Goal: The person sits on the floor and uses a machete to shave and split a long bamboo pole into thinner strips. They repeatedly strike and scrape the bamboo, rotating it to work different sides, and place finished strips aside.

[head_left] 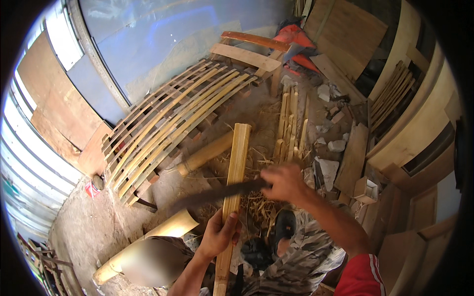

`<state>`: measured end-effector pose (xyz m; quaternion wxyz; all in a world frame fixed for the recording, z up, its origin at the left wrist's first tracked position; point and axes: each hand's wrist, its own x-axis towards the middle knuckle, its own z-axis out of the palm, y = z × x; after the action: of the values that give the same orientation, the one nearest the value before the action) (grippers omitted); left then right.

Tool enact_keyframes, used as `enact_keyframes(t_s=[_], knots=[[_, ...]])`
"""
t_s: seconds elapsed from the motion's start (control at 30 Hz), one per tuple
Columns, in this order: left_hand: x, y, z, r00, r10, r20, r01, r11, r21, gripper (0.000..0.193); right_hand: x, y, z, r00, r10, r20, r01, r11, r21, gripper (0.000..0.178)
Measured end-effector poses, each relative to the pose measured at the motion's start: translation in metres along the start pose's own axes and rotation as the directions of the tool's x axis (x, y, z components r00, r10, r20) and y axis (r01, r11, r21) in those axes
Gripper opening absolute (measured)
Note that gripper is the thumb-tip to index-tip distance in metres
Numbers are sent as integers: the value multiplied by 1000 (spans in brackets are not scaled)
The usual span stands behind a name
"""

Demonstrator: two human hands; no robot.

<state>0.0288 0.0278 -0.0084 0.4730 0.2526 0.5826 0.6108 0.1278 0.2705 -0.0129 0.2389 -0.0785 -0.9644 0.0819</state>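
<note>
Both hands are closing firmly on their things: the left hand [219, 234] is wrapping its fingers around a long split bamboo slat [236, 167], and the right hand [284, 182] is gripping the handle of a dark, flat-bladed machete [217, 195]. That slat is standing tilted away from the person, pale yellow, straight-grained and shallowly channelled along its length, its squared top end pointing toward the far side of the dirt floor [98, 227]. The blade is lying across the slat just above the left hand, blurred and dull grey, tapering to the left.

Beside the slat on the left, a round, smooth bamboo pole [205, 155] is lying on the floor, and nearer the person a wider curved bamboo half-shell [173, 227] is resting with its hollow inner face showing. Dry, stringy shavings [259, 204] are littering the ground around the person's dark sandal [284, 227]. Just behind them a bundle of short, narrow split strips [291, 123] is lying in rows. Further left, a long rack of thin, bowed bamboo laths [173, 113] is sloping toward a rough wooden bench [247, 56]. Broken grey rubble [328, 170] and flat timber boards [353, 158] are piling along the right edge of the floor.
</note>
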Motion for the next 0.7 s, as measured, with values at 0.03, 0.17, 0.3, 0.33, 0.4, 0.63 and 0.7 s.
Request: enact_keyframes(t_s=[0.03,0.17,0.3,0.33,0.4,0.63,0.7], knots=[[-2,0,0,1000,7,0,-7,1000,-3,34,6,9,-3,993,113,26,-113,994,5,28],[2,-6,-6,999,14,-47,-12,999,46,36,5,-11,6,992,67,104,-70,997,23,23],[0,-8,-7,997,8,-77,-1,996,91,36,10,6,16,999,4,45,-8,996,88,19],[4,-6,-8,995,24,-92,-15,995,95,36,15,10,17,999,24,37,-27,996,89,20],[4,-4,-11,994,-10,-109,24,991,128,37,16,0,23,988,77,136,-86,994,61,24],[3,-10,-12,991,-38,-126,48,995,85,34,36,20,29,993,119,17,-120,993,4,20],[6,-9,-11,990,-58,-131,69,995,77,34,25,9,36,960,206,192,-190,977,-96,18]])
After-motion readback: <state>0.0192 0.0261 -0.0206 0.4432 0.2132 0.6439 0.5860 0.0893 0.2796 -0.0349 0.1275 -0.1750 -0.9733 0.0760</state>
